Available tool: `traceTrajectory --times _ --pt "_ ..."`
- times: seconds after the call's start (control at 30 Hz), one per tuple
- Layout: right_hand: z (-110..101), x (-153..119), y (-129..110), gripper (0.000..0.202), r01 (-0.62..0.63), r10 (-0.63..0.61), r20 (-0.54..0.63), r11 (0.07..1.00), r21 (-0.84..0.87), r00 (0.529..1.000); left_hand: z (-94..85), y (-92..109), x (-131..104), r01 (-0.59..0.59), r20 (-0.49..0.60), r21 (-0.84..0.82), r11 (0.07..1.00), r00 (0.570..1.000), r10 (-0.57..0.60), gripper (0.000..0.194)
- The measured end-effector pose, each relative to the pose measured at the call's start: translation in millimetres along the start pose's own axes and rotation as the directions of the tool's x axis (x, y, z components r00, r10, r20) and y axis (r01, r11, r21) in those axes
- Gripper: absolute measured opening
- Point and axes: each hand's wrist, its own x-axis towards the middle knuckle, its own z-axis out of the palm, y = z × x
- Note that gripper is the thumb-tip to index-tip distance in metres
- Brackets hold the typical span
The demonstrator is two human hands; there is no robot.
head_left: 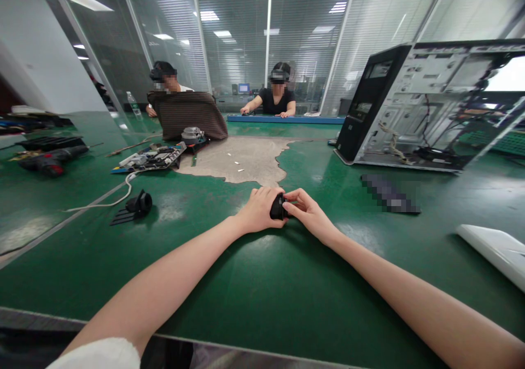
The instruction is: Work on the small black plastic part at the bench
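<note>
Just above the green tabletop (262, 281), my left hand (259, 209) is wrapped round a small black part (278, 207), whose exact kind I cannot make out. The fingers of my right hand (307, 211) pinch at its right-hand side, thumb and fingertips close against it. Much of the part is hidden behind my hands. Farther left on the table lies a black piece (141, 202) with a round end and flat slats.
An opened computer case (381, 112) stands at right, near a dark blurred-out item (389, 194) and a white object (496, 249). Left are a circuit board (151, 158), a cable (118, 198) and a power drill (53, 161). Two people sit opposite, one behind a brown panel (186, 112).
</note>
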Motion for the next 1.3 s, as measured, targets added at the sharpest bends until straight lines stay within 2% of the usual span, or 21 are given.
traceTrajectory --times 0.13,0.33,0.5,0.6,0.73,0.93,1.1,1.3 --pt "-3.6 1.3 -0.2 0.025 -0.047 0.047 0.037 0.999 -0.021 0.998 -0.4 0.2 0.2 0.006 0.009 -0.003 1.0 1.0 -0.006 0.058" --pt "-6.5 -4.3 -9.4 0.029 -0.056 0.032 0.185 0.99 0.128 0.982 -0.3 -0.5 -0.2 0.001 0.014 0.003 1.0 1.0 -0.001 0.059" --pt "-2.9 -5.3 -8.3 0.016 -0.013 0.006 0.088 0.997 0.078 0.996 0.0 -0.1 -0.2 -0.007 -0.006 -0.001 1.0 1.0 0.007 0.058" --pt "-1.6 -3.1 -4.0 0.018 -0.012 0.009 0.056 0.999 0.048 0.998 0.3 0.3 0.4 0.009 0.005 -0.004 1.0 1.0 -0.009 0.059" --pt "-3.4 -0.9 -0.6 0.026 -0.065 0.062 0.087 0.997 0.029 0.994 0.1 0.1 0.8 0.011 0.011 0.003 1.0 1.0 -0.011 0.057" --pt "-7.1 -3.1 -5.0 0.033 -0.069 0.045 0.197 0.991 0.116 0.979 -1.1 -0.4 -0.4 -0.01 0.012 0.008 1.0 1.0 0.01 0.057" --pt "-4.8 -3.0 -7.4 0.017 -0.071 0.06 0.111 0.992 0.104 0.992 -1.7 1.0 -0.6 -0.015 0.0 0.002 1.0 1.0 0.015 0.056" --pt "-4.5 -0.9 -5.5 0.025 -0.077 0.071 0.098 0.995 0.065 0.993 -1.9 1.3 0.3 -0.016 -0.002 0.003 1.0 1.0 0.016 0.054"
